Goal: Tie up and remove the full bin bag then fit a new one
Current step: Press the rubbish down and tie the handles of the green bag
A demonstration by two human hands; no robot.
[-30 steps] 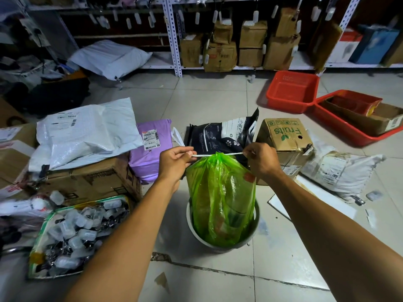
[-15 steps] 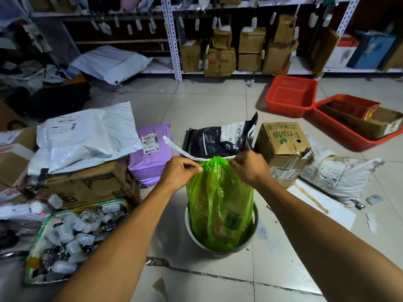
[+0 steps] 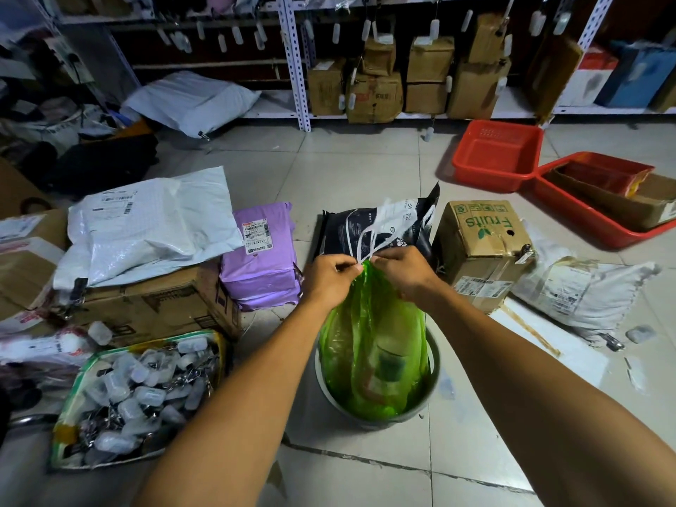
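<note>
A full green bin bag (image 3: 373, 345) stands in a round grey bin (image 3: 431, 397) on the tiled floor, its top gathered into a point. White drawstrings (image 3: 365, 239) loop up from that gathered neck. My left hand (image 3: 329, 274) and my right hand (image 3: 400, 270) meet at the neck, fingers closed on the drawstrings and the bunched plastic. The knot itself is hidden between my fingers. No fresh bag is in view.
Right behind the bin lie a black pouch (image 3: 347, 228), a purple parcel (image 3: 261, 258) and a "Fruits" carton (image 3: 483, 243). Cardboard boxes and a white mailer (image 3: 146, 228) crowd the left, above a bag of small bottles (image 3: 135, 397). Red baskets (image 3: 497, 155) sit at right.
My hands, earlier apart with the white drawstring stretched taut between them, have come together at the bag's neck. The strings now hang in loose loops above my fingers.
</note>
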